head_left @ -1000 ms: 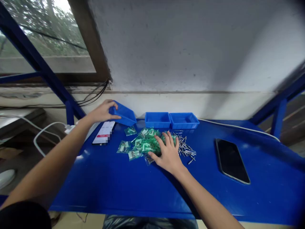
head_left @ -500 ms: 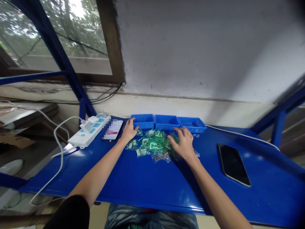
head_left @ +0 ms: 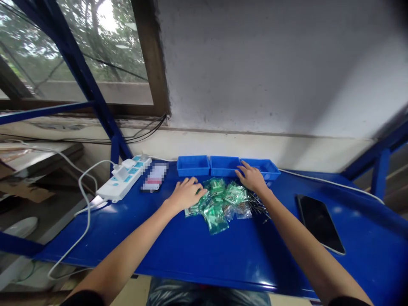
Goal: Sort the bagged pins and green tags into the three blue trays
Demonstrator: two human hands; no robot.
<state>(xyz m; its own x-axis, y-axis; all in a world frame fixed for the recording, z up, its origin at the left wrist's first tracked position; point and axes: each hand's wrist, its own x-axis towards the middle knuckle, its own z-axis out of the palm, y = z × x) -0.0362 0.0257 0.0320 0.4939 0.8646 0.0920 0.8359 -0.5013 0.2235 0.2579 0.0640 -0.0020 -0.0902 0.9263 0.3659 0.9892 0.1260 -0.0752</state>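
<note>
A pile of small clear plastic packets point(head_left: 215, 216) with green and white pieces inside lies in the middle of the blue table. My left hand point(head_left: 185, 196) rests over the pile's left side, palm down, fingers apart. At the back right of the pile, my right hand point(head_left: 253, 178) reaches to the front of the bins with its fingers spread. Thin dark metal pieces point(head_left: 259, 206), perhaps screws or pins, lie under and beside my right wrist. Behind the pile stand three blue bins in a row: left point(head_left: 193, 166), middle point(head_left: 223, 166) and right point(head_left: 267, 168).
A white power strip point(head_left: 119, 182) with plugs and a trailing cable sits on the left, beside a phone point(head_left: 155, 176) with a blurred screen. A dark phone point(head_left: 320, 223) lies on the right. A white cable point(head_left: 331, 182) runs along the table's back edge.
My left hand has moved right, from the left bin's corner onto the packets. My right hand has shifted up toward the bins. The packets are more heaped together, and more metal pieces show.
</note>
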